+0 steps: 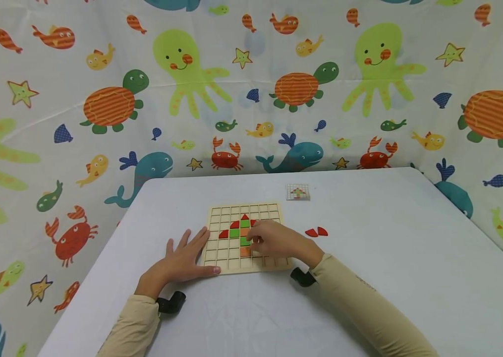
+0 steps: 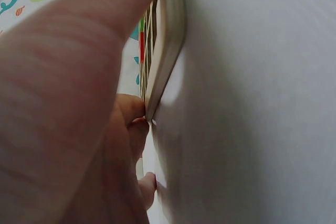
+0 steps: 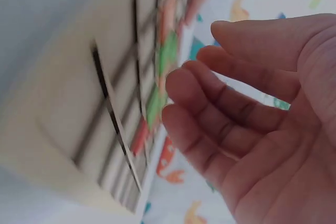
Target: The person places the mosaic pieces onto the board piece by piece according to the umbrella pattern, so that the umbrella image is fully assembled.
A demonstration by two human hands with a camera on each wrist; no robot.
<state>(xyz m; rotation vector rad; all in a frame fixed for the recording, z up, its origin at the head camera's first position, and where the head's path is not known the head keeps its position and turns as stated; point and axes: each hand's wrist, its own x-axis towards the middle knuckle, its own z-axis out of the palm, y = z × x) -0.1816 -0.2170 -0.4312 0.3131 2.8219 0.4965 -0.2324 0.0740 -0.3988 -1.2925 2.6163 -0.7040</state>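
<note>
A wooden grid board (image 1: pixel 222 265) lies on the table with red, green and orange pieces in its squares. My left hand (image 1: pixel 182 262) rests at the board's left side with fingers spread, its thumb by the near edge. Above the right part of the pattern hovers my right hand (image 1: pixel 275 239), fingers loosely bent. In the right wrist view, no piece shows between its thumb and fingers (image 3: pixel 189 93). A red triangle (image 1: pixel 245 217) tops the pattern, over a green square (image 1: pixel 245 224); an orange square (image 1: pixel 245 252) is at the bottom. The right hand hides some squares.
Two loose red curved-edge pieces (image 1: pixel 322 231) lie on the table right of the board. Behind it sits a small card (image 1: pixel 298 192) printed with a gridded coloured pattern. A patterned cloth (image 1: pixel 251 59) with sea animals hangs behind the white table (image 1: pixel 389 238).
</note>
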